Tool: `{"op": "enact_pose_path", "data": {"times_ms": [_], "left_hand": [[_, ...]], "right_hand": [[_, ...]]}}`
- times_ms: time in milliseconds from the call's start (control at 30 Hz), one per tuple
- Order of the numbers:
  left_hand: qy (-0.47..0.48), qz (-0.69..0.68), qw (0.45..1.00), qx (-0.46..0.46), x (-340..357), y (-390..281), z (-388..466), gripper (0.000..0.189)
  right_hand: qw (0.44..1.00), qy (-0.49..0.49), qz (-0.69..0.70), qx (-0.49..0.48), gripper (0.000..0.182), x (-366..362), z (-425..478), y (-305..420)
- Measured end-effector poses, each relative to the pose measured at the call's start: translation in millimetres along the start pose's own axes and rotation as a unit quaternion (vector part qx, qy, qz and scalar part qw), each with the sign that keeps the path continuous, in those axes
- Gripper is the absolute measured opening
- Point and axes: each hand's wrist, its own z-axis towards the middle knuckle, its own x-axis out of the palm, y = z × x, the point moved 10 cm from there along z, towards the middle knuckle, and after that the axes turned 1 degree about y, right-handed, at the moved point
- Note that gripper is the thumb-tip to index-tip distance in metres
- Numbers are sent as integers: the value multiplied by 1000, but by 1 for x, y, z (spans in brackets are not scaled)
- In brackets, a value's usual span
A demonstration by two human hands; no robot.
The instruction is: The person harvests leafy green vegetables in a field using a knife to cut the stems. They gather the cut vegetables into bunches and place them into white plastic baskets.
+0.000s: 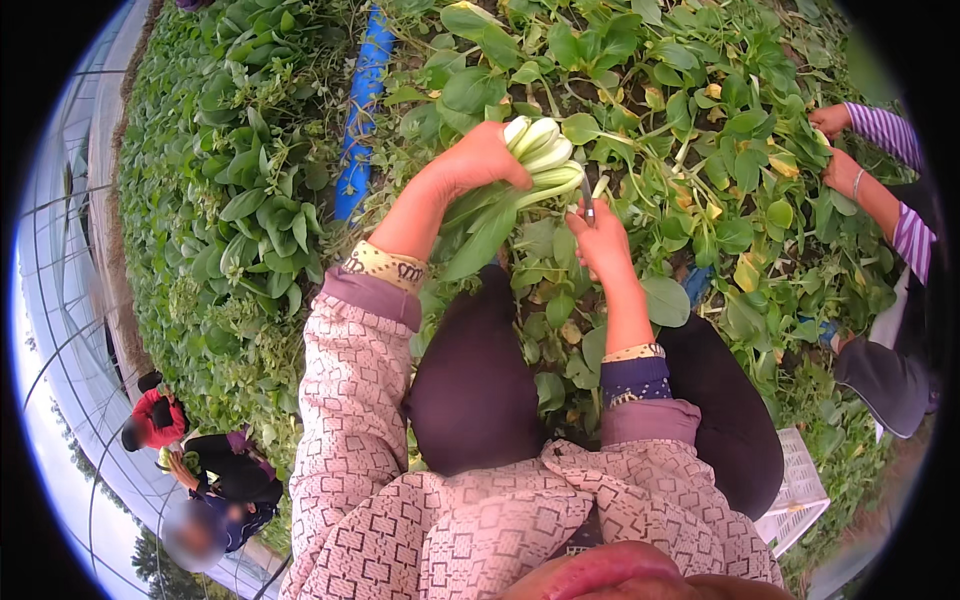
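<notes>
My left hand [480, 159] is closed around a bunch of leafy greens [546, 154], its pale stem ends pointing right and its green leaves hanging below my wrist. My right hand [600, 236] grips a small knife [588, 196], whose blade points up beside the stem ends. A short pale stem piece [601, 186] shows just right of the blade. Below and around both hands grow leafy plants [675, 112], some with yellowed leaves. The knife's handle is mostly hidden in my fingers.
A blue hose [360, 120] runs along the ground at upper left, beside denser greens [262, 217]. A white plastic crate [799, 487] stands at lower right. A co-worker's hands [844, 161] handle plants at right. Other people [232, 472] are at lower left, near the greenhouse frame [67, 202].
</notes>
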Motion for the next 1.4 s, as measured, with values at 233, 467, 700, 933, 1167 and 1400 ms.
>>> {"op": "enact_pose_path", "data": {"times_ms": [233,467,700,933,1167,1400], "left_hand": [[-116,184,975,-45,-78,73,85,47],[-168,219,960,-41,-108,96,61,56],[-155,194,968,-19,-96,83,58,60],[-185,260,945,-75,-115,91,61,77],[-190,214,955,-72,-116,115,56,73],[-205,155,965,-43,-122,124,52,69]], "right_hand": [[997,30,-52,-39,38,33,64,-2],[978,72,-179,-81,29,71,123,46],[970,43,-213,-108,27,82,169,69],[995,65,-82,-3,23,80,207,44],[991,133,-17,-19,20,96,199,41],[984,176,-8,26,16,105,197,37]]}}
